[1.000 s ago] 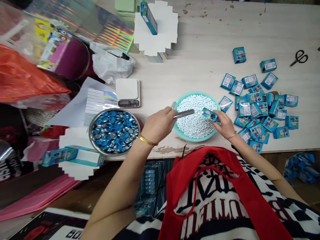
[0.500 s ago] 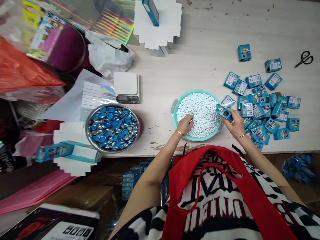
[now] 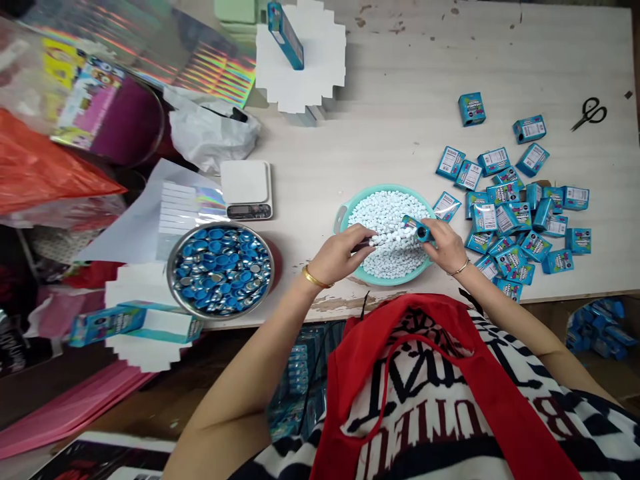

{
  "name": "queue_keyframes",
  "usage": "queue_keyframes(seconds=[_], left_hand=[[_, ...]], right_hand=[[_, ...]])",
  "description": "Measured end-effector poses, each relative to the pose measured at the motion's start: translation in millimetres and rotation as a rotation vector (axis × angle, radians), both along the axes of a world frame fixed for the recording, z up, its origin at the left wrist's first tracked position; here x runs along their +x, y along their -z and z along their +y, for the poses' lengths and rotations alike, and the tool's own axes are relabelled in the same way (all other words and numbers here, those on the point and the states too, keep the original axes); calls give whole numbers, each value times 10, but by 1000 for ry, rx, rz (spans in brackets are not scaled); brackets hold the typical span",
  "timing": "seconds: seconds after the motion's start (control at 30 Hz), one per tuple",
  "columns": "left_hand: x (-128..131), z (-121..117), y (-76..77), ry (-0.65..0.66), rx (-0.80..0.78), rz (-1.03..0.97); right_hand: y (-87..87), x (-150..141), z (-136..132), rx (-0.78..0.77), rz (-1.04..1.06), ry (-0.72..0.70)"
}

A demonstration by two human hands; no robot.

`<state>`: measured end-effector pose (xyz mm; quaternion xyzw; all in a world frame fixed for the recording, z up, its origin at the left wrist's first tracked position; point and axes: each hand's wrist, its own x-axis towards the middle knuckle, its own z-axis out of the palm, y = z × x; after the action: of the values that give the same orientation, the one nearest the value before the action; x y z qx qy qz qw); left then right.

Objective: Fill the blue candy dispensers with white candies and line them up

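My left hand (image 3: pixel 340 255) is closed around the handle of a small metal scoop (image 3: pixel 365 245), which is heaped with white candies. The heap hides most of the scoop, and its far end is close to a small blue candy box (image 3: pixel 413 225). My right hand (image 3: pixel 447 247) grips that box, tilted, above the right side of the bowl. A dark round hole shows at the box's near end. Below both hands, a mint-green bowl (image 3: pixel 341 219) is full of small white candies (image 3: pixel 387 265). Whether candies are entering the box I cannot tell.
Several blue candy boxes (image 3: pixel 510 257) are piled on the right, with black scissors (image 3: pixel 590 114) beyond. On the left stand a steel bowl (image 3: pixel 270 283) of blue-and-silver caps and a white scale (image 3: pixel 245 181). Flat white cardboard (image 3: pixel 300 90) carries an upright blue box at the back.
My left hand first dipped into the candies, then rose with the scoop heaped. My right hand moved the box rightward, then back left towards the scoop. The camera view shifted slightly.
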<state>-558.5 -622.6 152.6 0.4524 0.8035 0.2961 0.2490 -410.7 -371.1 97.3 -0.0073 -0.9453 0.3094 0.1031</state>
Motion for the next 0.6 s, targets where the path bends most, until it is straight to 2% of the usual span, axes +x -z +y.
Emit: queue_keyframes(seconds=[0.13, 0.27, 0.37, 0.43, 0.5, 0.57, 0.6], left_hand=[[-46, 209, -431, 149, -229, 165], [46, 436, -860, 191, -497, 349], [174, 572, -1093, 203, -542, 443], [241, 617, -1187, 231, -531, 481], [261, 592, -1218, 247, -519, 493], [218, 469, -1152, 191, -504, 496], [175, 370, -1070, 133, -502, 496]], right_hand=[[-50, -56, -114, 8, 18, -47], [-68, -78, -194, -9, 12, -65], [-68, -87, -232, -30, -6, -71], [-64, -90, -246, -46, -15, -66], [-53, -86, -243, -61, -5, -59], [-37, -72, -217, -76, 11, -42], [-28, -61, -192, -84, 15, -27]])
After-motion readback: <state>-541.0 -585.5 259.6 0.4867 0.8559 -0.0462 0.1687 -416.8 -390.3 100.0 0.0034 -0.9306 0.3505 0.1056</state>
